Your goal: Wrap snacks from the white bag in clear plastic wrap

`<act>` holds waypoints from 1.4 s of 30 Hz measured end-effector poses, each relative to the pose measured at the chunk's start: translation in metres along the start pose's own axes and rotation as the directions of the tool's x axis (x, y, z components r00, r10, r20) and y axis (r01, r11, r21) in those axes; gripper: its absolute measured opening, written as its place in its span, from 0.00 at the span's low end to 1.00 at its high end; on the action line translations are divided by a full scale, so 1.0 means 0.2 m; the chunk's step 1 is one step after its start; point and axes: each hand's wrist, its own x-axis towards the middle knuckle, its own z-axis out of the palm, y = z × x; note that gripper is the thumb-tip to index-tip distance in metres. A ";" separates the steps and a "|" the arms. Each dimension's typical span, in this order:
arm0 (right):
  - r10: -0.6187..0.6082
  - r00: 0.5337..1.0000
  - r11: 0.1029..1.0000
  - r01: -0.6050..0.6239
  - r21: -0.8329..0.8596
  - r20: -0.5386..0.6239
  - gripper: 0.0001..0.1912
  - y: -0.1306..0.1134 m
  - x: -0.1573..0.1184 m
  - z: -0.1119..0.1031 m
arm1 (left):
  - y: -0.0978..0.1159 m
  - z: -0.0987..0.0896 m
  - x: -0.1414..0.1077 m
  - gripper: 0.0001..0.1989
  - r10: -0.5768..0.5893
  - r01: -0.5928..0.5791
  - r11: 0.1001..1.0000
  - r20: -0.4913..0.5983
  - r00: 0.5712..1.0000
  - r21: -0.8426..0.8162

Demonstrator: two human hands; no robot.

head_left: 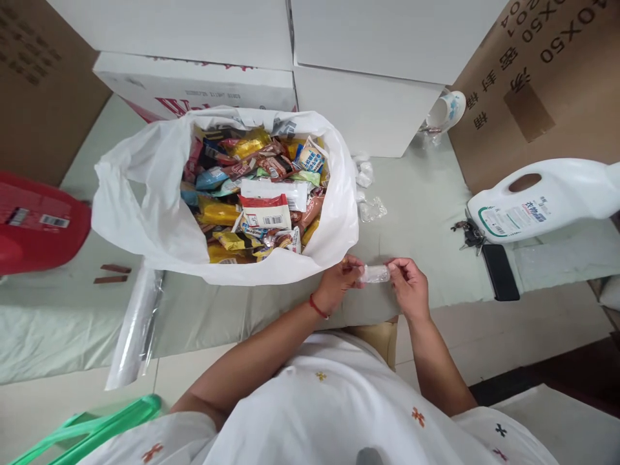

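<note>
Between my two hands is a small clear plastic-wrapped packet (375,274), held level near the table's front edge. My left hand (340,284), with a red cord at the wrist, pinches its left end. At the right end, my right hand (409,284) grips it between thumb and fingers. What lies inside the wrap is too small to make out. Just beyond my left hand stands a white plastic bag (140,223), its mouth wide, full of wrapped snacks (274,169). A red and white snack packet (265,212) lies on top of them.
Crumpled clear wrappers (372,210) lie right of the bag. Farther right are a white detergent bottle (542,200), keys (467,236), a black phone (500,272) and a paper cup (438,113). At left are a red container (39,223) and a plastic-film roll (133,329). White boxes (358,116) stand behind.
</note>
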 end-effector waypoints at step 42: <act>0.166 0.985 0.925 -0.142 0.351 -0.040 0.17 -0.05 0.00 -0.16 | 0.01 -0.05 -0.10 0.25 -0.212 0.177 0.960 0.151 0.965 0.216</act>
